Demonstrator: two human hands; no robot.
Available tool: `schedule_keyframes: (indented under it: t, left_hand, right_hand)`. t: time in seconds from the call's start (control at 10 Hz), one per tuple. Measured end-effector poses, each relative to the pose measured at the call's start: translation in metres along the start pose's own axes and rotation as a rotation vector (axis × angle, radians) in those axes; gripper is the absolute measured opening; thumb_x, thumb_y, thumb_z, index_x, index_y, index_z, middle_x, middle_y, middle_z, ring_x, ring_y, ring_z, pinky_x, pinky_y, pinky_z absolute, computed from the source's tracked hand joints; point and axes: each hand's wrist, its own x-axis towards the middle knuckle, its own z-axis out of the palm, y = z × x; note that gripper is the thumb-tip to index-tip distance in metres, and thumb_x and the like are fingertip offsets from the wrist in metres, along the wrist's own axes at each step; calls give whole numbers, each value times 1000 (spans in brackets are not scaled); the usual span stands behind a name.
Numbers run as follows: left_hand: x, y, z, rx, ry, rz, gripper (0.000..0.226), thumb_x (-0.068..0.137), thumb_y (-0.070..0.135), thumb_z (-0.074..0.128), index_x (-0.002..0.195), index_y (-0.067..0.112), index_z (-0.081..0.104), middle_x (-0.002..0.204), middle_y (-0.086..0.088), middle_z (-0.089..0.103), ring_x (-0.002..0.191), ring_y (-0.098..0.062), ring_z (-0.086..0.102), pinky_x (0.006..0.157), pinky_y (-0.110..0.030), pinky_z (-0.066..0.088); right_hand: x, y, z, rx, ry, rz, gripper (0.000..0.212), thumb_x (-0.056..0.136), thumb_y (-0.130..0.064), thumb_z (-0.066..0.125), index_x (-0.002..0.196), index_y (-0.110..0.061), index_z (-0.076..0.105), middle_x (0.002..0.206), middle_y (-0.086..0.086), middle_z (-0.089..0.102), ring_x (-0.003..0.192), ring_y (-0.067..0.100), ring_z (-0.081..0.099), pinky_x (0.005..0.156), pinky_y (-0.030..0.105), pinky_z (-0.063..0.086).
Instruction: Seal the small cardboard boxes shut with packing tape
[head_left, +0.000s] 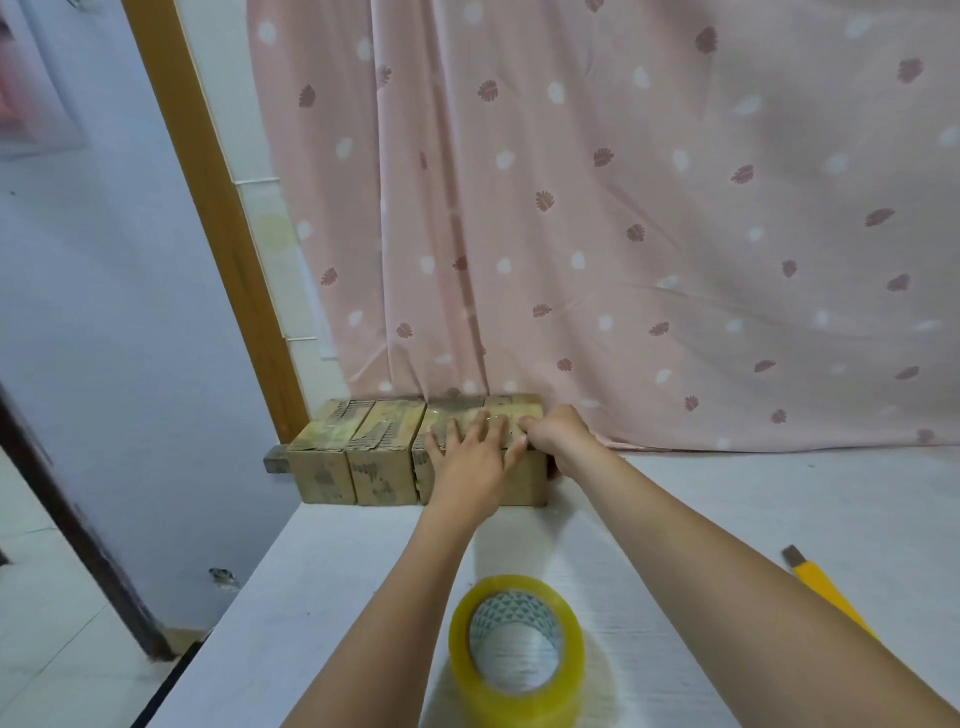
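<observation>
Four small cardboard boxes (415, 452) stand pressed side by side in a row at the far edge of the white table (727, 519), backed against the pink curtain (623, 208); I place everything else by that row. My left hand (470, 457) lies flat on top of the row over its right half, fingers straight and spread, pressing down on what looks like a shiny strip of tape. My right hand (558, 434) is at the row's right end, fingers curled over the top edge of the last box and down its side; whether I am pinching a tape end there I cannot tell.

I judge these boxes light and probably hollow, stiff at the corners but soft in the middle of the flaps, with worn, peeling paper on top that tape may lift. So I would press along the edges and corners, not the flap centres, and brace the end box so the row does not slide.

The roll of packing tape (517, 649) stands on the table well on my side of the row, and a yellow utility knife (826, 587) lies near it, to the right.
</observation>
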Motion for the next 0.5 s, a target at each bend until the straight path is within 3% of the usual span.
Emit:
schedule_keyframes:
  t: [0.3, 0.4, 0.5]
  left_hand:
    - [-2, 1, -12, -73, 5, -17, 57, 102, 62, 22, 149, 35, 35, 163, 5, 25, 149, -33, 18, 116, -59, 8]
    - [0, 1, -23, -169, 36, -7, 51, 103, 57, 28, 147, 36, 39, 160, 2, 31, 148, -30, 22, 115, -59, 10]
    - [1, 0, -33, -243, 107, 8, 46, 104, 48, 32, 146, 32, 45, 157, 4, 35, 149, -22, 20, 116, -59, 10]
  right_hand:
    - [-1, 14, -7, 129, -76, 10, 50, 86, -44, 66, 114, -4, 59, 102, 6, 65, 94, 28, 64, 84, 41, 56]
    - [-10, 18, -25, 181, -70, -3, 43, 87, -44, 64, 108, -6, 60, 84, 8, 63, 73, 27, 63, 68, 39, 59]
    - [-20, 19, -52, 213, -1, -74, 42, 84, -45, 64, 103, -8, 60, 78, 3, 63, 70, 24, 61, 69, 35, 58]
